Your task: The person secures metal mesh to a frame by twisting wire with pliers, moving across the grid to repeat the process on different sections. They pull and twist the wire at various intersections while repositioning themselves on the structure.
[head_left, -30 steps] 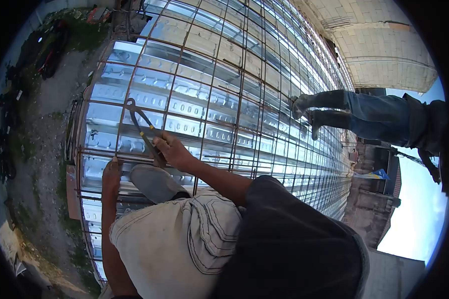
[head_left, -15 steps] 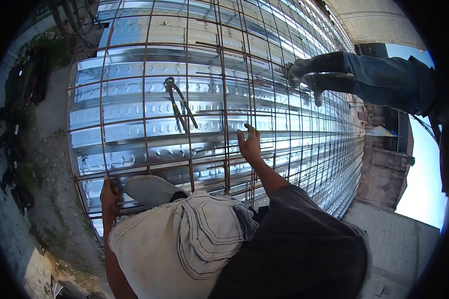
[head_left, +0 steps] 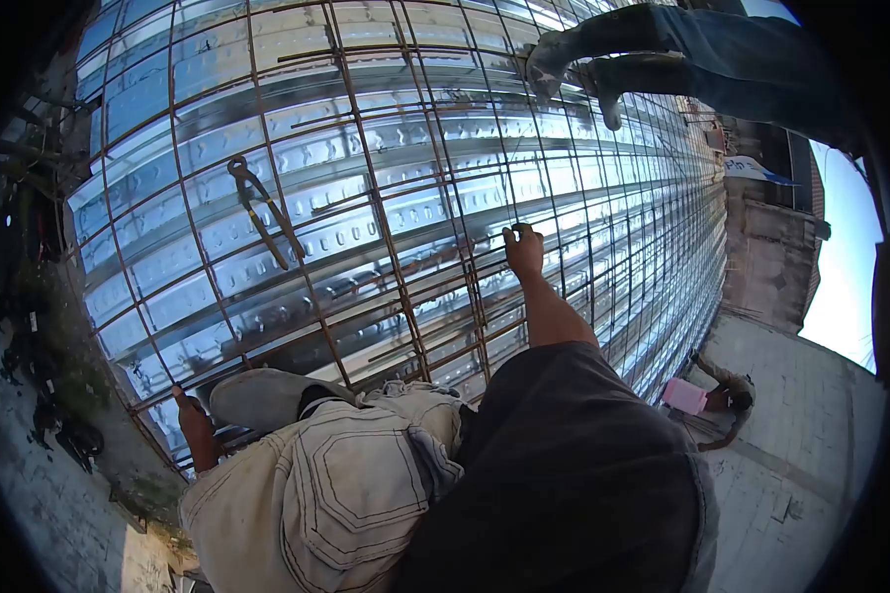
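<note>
My left hand is at the lower left corner of the steel bar mesh, its fingers closed round a rusty bar. Further right and ahead, my right hand is raised over the mesh with its fingers bent together. A thin dark line runs to its fingertips; whether it is a wire or a bar behind, I cannot make out. A pair of pincers with dark, yellow-marked handles lies on the mesh between my hands, touched by neither. Shiny ribbed metal decking spreads under the bars.
My shoe rests on the mesh beside my left hand. Another person's legs in boots stand on the mesh at upper right. Below right, a person with a pink object is by a grey wall. The decking edge drops to ground at left.
My view has turned, so the pincers and mesh appear further left. My right hand's fingers, spread before, are now drawn together. The person with the pink object has come into view.
</note>
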{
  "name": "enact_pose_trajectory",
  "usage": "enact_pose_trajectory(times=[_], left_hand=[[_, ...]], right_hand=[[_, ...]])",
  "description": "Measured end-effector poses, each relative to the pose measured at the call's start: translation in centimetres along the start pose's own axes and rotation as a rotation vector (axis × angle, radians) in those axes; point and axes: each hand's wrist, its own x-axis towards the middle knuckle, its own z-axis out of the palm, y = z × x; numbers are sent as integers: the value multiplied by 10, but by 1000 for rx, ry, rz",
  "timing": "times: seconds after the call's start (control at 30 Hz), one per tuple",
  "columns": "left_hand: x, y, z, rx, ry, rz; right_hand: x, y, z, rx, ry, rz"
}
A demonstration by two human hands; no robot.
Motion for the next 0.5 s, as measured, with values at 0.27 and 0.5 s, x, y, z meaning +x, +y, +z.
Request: enact_pose_trajectory(times=[0.27,0.5], left_hand=[[-1,2,1,-23,-5,30],[-22,3,1,138,-16,191]], right_hand=[[-7,-93,-30,-121,127,242],[-99,-300,-55,543,-349,-461]])
